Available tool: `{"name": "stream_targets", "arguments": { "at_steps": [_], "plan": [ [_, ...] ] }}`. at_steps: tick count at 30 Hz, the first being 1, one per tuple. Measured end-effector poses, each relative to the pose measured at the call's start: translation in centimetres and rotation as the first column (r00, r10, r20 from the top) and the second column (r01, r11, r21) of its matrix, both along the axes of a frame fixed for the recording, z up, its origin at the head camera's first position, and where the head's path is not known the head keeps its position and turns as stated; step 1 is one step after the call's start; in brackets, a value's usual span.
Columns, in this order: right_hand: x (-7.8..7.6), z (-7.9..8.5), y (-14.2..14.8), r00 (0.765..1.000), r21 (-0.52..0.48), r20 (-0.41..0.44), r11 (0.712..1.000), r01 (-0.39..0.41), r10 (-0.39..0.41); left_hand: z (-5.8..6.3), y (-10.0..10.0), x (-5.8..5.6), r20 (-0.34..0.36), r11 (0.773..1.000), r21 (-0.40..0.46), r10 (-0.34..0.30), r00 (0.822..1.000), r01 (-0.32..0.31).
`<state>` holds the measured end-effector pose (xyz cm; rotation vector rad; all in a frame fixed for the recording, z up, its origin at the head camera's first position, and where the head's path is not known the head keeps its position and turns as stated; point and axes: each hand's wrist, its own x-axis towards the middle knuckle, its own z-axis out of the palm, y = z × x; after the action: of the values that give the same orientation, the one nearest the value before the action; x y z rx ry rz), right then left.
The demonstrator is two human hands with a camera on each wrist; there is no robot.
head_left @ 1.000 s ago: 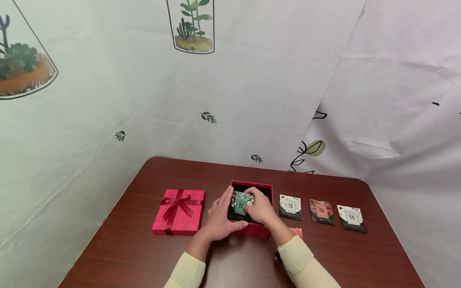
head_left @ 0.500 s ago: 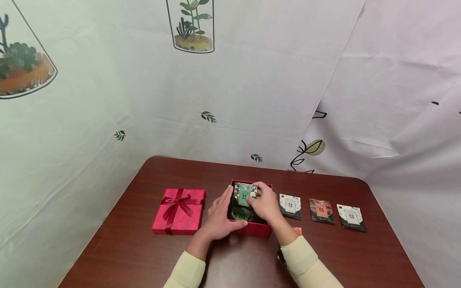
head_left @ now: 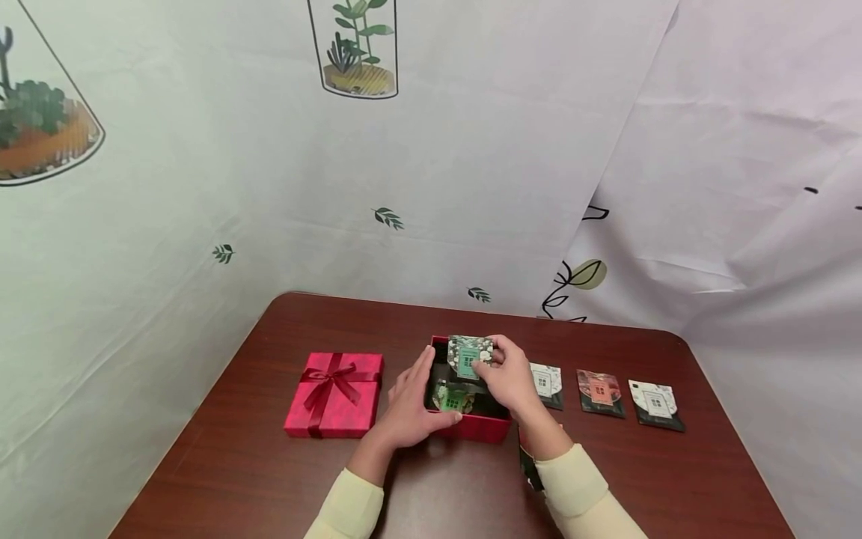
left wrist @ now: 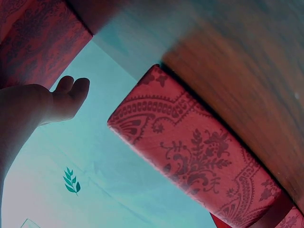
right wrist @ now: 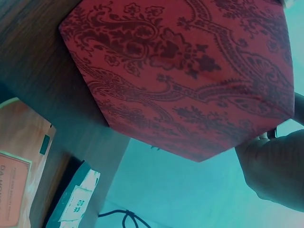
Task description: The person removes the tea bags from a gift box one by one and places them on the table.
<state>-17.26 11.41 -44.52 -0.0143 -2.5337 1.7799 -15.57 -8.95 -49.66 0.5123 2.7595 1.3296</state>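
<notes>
An uncovered red box [head_left: 477,429] with a dark inside stands near the middle of the table in the head view. My left hand [head_left: 408,419] lies along its left wall, fingers straight, thumb over the front rim. With thumb and fingers my right hand [head_left: 509,376] pinches a flat sachet [head_left: 468,359] with a green label and white flower print, raised over the box's back part. Another sachet [head_left: 453,397] with a brighter green label lies inside the box. The right wrist view shows the box's patterned outer wall [right wrist: 180,71], with my right hand [right wrist: 273,166] beyond it.
Left of the box is the red lid [head_left: 364,404] with a ribbon bow. To the right lie a white sachet [head_left: 548,385], a red one [head_left: 601,393] and another white one [head_left: 656,406]. A further sachet [head_left: 530,466] is partly hidden under my right forearm.
My right hand has drawn the green-labelled sachet back and to the right, up out of the box, uncovering the sachet below it. My left hand has stayed at the box.
</notes>
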Motion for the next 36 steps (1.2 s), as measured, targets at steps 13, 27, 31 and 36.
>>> {"name": "stream_targets", "arguments": {
  "at_steps": [13,27,31,36],
  "plan": [
    [0.5,0.3,1.3,0.999,-0.057,0.043,0.998,0.016,-0.014,0.0,0.0,0.0,0.023,1.000,-0.019,0.007,1.000,-0.007],
    [1.2,0.6,3.1,1.000,-0.142,-0.012,0.990,-0.009,0.008,-0.1,0.1,-0.1,0.011,1.000,-0.024,0.011,1.000,-0.011],
    [1.5,0.8,3.6,1.000,-0.145,-0.023,0.989,-0.022,0.018,0.0,0.1,0.0,0.016,1.000,-0.024,0.016,1.000,-0.016],
    [2.0,1.0,4.5,1.000,-0.146,-0.005,0.989,-0.014,0.013,0.1,0.1,0.0,0.015,1.000,-0.020,0.019,1.000,-0.018]
  ]
}}
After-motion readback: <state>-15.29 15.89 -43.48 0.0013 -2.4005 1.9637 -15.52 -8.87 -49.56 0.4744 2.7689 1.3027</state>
